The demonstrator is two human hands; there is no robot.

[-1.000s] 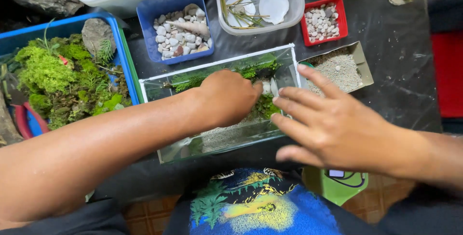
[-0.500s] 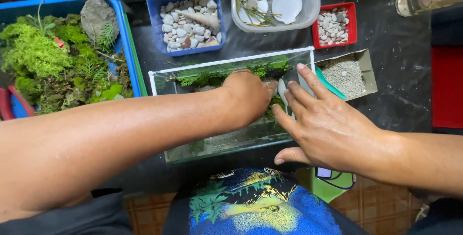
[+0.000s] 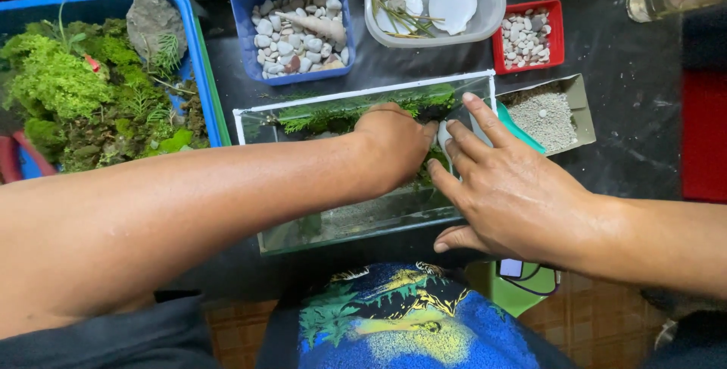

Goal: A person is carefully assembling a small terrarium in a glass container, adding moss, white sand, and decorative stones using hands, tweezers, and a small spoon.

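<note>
Right now both hands meet inside the clear glass tank [image 3: 333,221], a long box whose long axis runs roughly from 8 o'clock to 2 o'clock across the dark table [image 3: 628,112]. The left hand [image 3: 394,146] reaches in from 9 o'clock, knuckles up, its grip curled down and pressed onto the green moss [image 3: 341,115] that lines the far wall; its fingertips are hidden below the knuckles, so whether they pinch anything cannot be told. The right hand [image 3: 507,195] comes in from 4 o'clock, its grip spread flat, fingers pointing toward 11 o'clock, with the fingertips just beside the left hand's and touching a small pale piece [image 3: 444,136] at the moss edge; the thumb hooks over the near glass wall. That pale piece lies between the two hands, at the tank's 2 o'clock end, nearer to the right fingertips. Pale sand [image 3: 356,214] covers the tank floor toward 8 o'clock.

Around the tank: a blue tray [image 3: 203,74] of moss, ferns and a grey rock sits at 10 o'clock; a blue tub [image 3: 242,6] of pale pebbles at 12 o'clock; a clear tub [image 3: 496,6] holding shells and thin sticks just beside it; a small red box [image 3: 556,32] of white stones at 1 o'clock; and an open carton [image 3: 579,104] of grey gravel with a teal scoop [image 3: 519,130] touching the tank's 2 o'clock end.
</note>
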